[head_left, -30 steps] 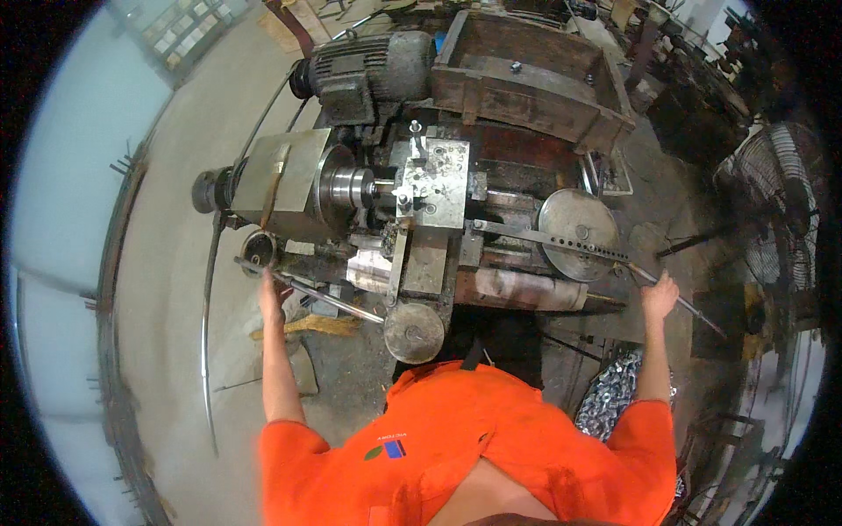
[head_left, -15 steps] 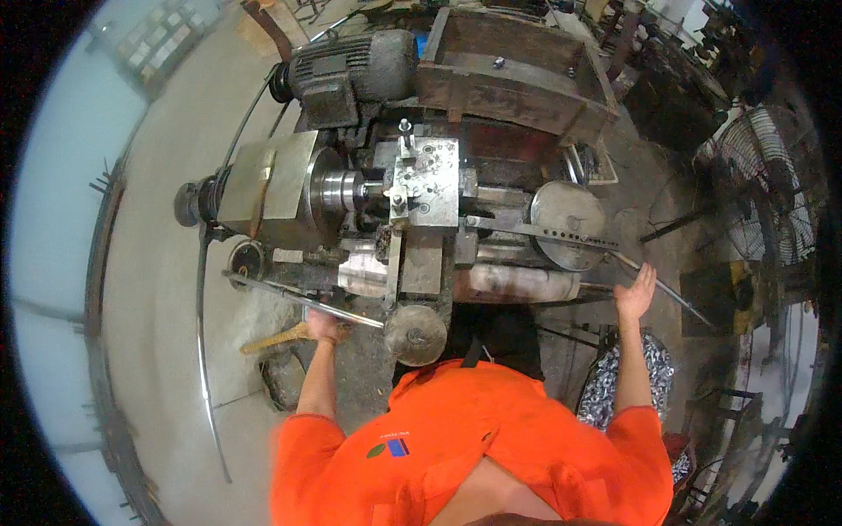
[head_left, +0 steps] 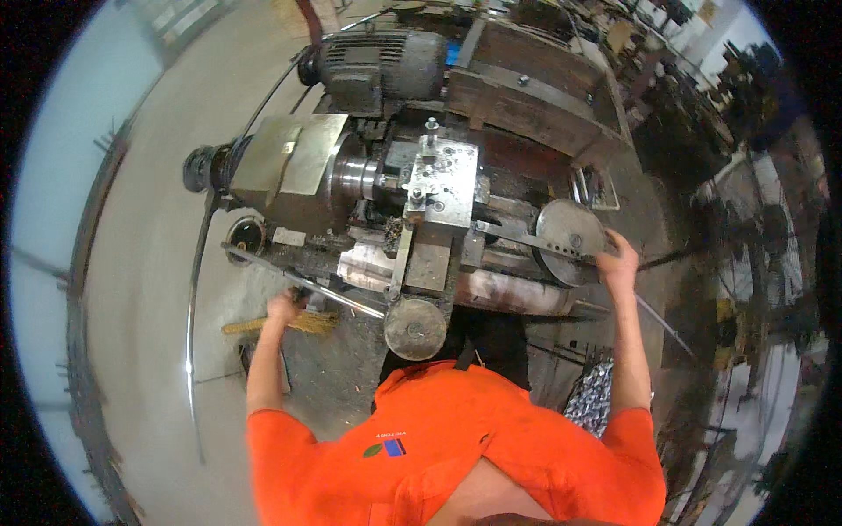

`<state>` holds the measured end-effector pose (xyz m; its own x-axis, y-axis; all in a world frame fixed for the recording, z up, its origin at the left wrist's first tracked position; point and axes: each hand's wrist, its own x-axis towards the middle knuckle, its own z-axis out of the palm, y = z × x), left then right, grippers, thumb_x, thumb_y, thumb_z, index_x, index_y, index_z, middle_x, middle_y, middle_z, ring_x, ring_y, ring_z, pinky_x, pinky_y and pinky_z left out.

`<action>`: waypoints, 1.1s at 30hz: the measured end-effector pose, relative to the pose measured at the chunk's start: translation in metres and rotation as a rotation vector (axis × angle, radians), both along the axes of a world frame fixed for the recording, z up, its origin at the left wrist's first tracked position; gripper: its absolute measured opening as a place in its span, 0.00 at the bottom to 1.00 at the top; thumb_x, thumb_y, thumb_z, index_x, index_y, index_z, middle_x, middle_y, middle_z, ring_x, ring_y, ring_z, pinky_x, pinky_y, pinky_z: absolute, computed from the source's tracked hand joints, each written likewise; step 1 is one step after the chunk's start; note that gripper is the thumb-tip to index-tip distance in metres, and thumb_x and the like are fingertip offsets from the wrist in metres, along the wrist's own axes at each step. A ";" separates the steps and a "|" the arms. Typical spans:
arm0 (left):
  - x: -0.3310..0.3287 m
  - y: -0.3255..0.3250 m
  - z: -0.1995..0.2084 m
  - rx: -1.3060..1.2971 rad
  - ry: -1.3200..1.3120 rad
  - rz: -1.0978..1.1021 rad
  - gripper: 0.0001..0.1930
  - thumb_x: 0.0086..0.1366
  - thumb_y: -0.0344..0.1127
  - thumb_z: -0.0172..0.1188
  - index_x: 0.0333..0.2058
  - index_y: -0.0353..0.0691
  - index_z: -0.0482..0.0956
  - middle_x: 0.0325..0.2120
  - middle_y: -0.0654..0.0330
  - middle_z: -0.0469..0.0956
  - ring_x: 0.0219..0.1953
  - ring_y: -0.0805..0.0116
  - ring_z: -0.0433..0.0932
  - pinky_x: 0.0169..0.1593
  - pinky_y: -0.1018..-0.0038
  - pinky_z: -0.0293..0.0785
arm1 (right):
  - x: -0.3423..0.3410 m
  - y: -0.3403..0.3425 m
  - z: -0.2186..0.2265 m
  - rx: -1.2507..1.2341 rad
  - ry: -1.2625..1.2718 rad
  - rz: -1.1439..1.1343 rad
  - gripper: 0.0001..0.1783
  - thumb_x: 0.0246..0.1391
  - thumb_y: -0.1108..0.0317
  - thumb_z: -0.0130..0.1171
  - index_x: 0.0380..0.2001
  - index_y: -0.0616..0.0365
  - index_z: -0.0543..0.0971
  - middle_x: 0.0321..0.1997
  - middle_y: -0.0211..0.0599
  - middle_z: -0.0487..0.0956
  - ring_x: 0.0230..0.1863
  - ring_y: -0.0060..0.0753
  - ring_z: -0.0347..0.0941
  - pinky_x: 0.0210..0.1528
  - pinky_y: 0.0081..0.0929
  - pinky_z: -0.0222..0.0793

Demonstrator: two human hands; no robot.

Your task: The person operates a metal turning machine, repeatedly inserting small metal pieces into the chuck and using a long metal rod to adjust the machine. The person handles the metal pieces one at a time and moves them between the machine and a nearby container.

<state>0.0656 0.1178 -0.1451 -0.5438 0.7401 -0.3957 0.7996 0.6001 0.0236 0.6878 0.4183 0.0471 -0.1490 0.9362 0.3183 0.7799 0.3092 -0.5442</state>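
Head view shows the right hand [head_left: 617, 257] has come up from beside the lathe [head_left: 412, 202] and now closes on its round handwheel [head_left: 568, 238]. The left hand [head_left: 285, 307] has dropped to grip the long steel lever [head_left: 307, 282] low at the front, so both controls look taken up.

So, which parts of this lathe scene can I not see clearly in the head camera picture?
- Left hand: blurred, so its grip on the long metal lever cannot be told.
- Right hand: its fingers lie over the round handwheel rim; a closed grip cannot be told.
- Workpiece in the chuck: too small, hidden by the tool post.
- Background shelves, upper right: blurred at the fisheye rim.
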 end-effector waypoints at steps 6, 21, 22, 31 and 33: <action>-0.024 -0.045 0.158 0.595 0.167 0.173 0.16 0.57 0.43 0.56 0.43 0.43 0.75 0.31 0.51 0.78 0.35 0.51 0.76 0.38 0.61 0.71 | -0.218 -0.001 0.074 0.131 0.119 0.643 0.18 0.30 0.69 0.57 0.32 0.55 0.80 0.31 0.44 0.77 0.35 0.44 0.73 0.39 0.31 0.69; -0.146 -0.195 0.149 0.123 0.329 0.749 0.18 0.53 0.45 0.53 0.34 0.35 0.75 0.34 0.45 0.77 0.38 0.46 0.76 0.43 0.57 0.71 | -0.376 -0.017 0.043 0.058 -0.257 0.756 0.11 0.23 0.63 0.54 0.14 0.55 0.80 0.21 0.47 0.77 0.30 0.53 0.70 0.40 0.37 0.68; -0.149 -0.193 0.151 0.135 0.361 0.754 0.17 0.53 0.43 0.53 0.34 0.35 0.75 0.34 0.45 0.77 0.39 0.46 0.76 0.43 0.57 0.71 | -0.376 -0.017 0.043 0.058 -0.251 0.756 0.11 0.23 0.63 0.54 0.14 0.55 0.81 0.20 0.47 0.77 0.30 0.53 0.70 0.39 0.38 0.68; -0.080 -0.170 0.170 0.200 0.292 0.862 0.15 0.49 0.41 0.53 0.28 0.35 0.79 0.29 0.45 0.78 0.35 0.49 0.78 0.39 0.60 0.73 | -0.376 -0.017 0.052 -0.126 -0.311 0.823 0.13 0.23 0.62 0.55 0.16 0.57 0.80 0.24 0.51 0.78 0.32 0.53 0.74 0.36 0.38 0.72; -0.059 -0.163 0.168 0.240 0.349 0.793 0.19 0.48 0.46 0.56 0.32 0.37 0.79 0.31 0.46 0.78 0.37 0.47 0.77 0.40 0.60 0.73 | -0.376 -0.016 0.054 -0.125 -0.338 0.790 0.14 0.24 0.62 0.55 0.18 0.58 0.81 0.25 0.52 0.78 0.33 0.51 0.75 0.37 0.37 0.72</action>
<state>0.0071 -0.0452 0.0229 -0.9905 0.1373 0.0048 0.1374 0.9891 0.0526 0.3123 0.4023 0.1014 -0.8383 0.5437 0.0416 0.4878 0.7819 -0.3883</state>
